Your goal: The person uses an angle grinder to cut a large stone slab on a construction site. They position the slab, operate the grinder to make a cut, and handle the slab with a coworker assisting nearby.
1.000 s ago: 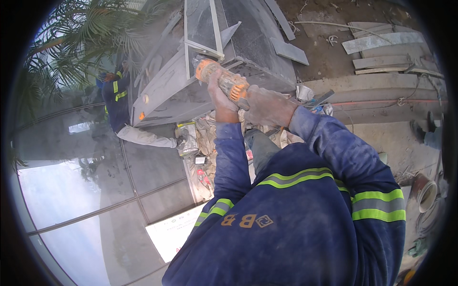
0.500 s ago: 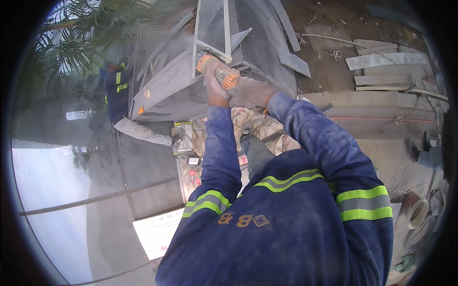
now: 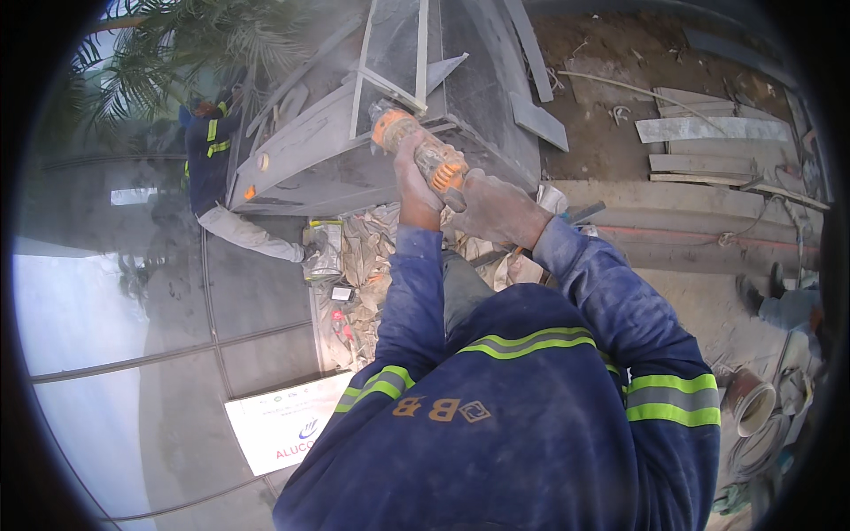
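Observation:
An orange and grey angle grinder, coated in dust, is gripped in both my hands. My left hand wraps round the front of its body, and my right hand is closed on its rear end. The grinder's head points up and left, close to a short pale strip that lies across two long upright strips on a grey slab structure. The disc is hard to make out, and whether it touches the strip I cannot tell. Dust hazes the air around it.
Crumpled sheeting lies below the grinder. At left, another person crouches beside the slabs near glossy dark panels. Loose grey offcuts lie at right, with a bucket farther down. Palm fronds overhang the upper left.
The grinder has come down and right, toward me, and its rear end shows more. My right hand has moved down and right with it. Both hands keep their hold.

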`<state>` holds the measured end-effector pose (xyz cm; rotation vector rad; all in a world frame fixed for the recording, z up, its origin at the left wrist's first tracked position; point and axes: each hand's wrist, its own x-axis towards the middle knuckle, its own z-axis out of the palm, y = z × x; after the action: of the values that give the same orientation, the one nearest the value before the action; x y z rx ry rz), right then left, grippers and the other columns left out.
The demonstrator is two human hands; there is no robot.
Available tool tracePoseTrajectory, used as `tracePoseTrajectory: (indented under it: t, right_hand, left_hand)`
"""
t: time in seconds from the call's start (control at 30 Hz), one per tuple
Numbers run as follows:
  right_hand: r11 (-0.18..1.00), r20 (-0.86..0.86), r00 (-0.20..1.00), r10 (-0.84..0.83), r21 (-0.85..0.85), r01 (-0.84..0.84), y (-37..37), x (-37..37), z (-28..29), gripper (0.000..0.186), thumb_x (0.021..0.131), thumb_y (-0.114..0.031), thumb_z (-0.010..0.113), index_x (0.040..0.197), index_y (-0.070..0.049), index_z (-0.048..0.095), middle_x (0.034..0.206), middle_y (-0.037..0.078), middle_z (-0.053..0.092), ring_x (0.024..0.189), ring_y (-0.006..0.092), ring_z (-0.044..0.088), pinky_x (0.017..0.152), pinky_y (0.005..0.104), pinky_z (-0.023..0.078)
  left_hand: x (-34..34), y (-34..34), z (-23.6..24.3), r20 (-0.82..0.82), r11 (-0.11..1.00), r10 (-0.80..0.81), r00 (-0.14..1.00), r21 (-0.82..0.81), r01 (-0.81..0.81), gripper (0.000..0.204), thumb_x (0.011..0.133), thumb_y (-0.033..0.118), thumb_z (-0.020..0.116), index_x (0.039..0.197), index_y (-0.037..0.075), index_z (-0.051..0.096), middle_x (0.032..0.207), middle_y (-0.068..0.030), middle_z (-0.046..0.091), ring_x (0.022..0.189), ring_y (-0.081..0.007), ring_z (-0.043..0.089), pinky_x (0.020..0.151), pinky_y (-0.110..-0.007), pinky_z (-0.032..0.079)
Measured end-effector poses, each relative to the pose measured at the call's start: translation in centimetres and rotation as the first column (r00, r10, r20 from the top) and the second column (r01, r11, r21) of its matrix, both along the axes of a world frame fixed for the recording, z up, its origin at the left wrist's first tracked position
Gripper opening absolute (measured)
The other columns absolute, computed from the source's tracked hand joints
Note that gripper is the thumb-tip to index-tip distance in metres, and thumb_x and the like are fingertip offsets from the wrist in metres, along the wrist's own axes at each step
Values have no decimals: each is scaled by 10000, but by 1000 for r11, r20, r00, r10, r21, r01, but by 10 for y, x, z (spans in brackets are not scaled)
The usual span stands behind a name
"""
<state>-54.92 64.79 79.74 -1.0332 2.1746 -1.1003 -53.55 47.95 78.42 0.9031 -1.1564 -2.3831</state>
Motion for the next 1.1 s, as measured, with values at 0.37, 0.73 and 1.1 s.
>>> tracePoseTrajectory:
  t: [0.37, 0.73, 1.1]
  right_hand:
    - [1000, 39, 999, -29, 10, 29, 4, 4, -5, 665, 831, -461, 733, 1067, 129, 537, 988, 301, 659, 962, 440, 683, 831, 478, 544]
    - [999, -31, 999, -31, -46, 30, -4, 3, -15, 379, 808, -244, 654, 1060, 39, 631, 1026, 256, 655, 958, 417, 679, 833, 468, 557]
    - [983, -148, 982, 121, -117, -139, -72, -32, -52, 348, 845, -327, 624, 986, -18, 699, 934, 227, 704, 891, 394, 702, 784, 472, 559]
  left_hand:
    - [3, 5, -1, -32, 1000, -1, 999, -20, 1, 303, 872, 292, 645, 1037, 62, 537, 812, -157, 616, 702, -307, 648, 657, -451, 578]
    - [3, -2, -10, -17, 993, -20, 1000, -113, 17, 330, 878, 305, 622, 1050, 45, 513, 847, -159, 599, 727, -301, 635, 700, -452, 570]
    - [-32, -65, -41, -97, 975, -60, 993, -221, 38, 344, 851, 243, 680, 1094, 45, 540, 901, -140, 620, 740, -319, 672, 645, -458, 597]
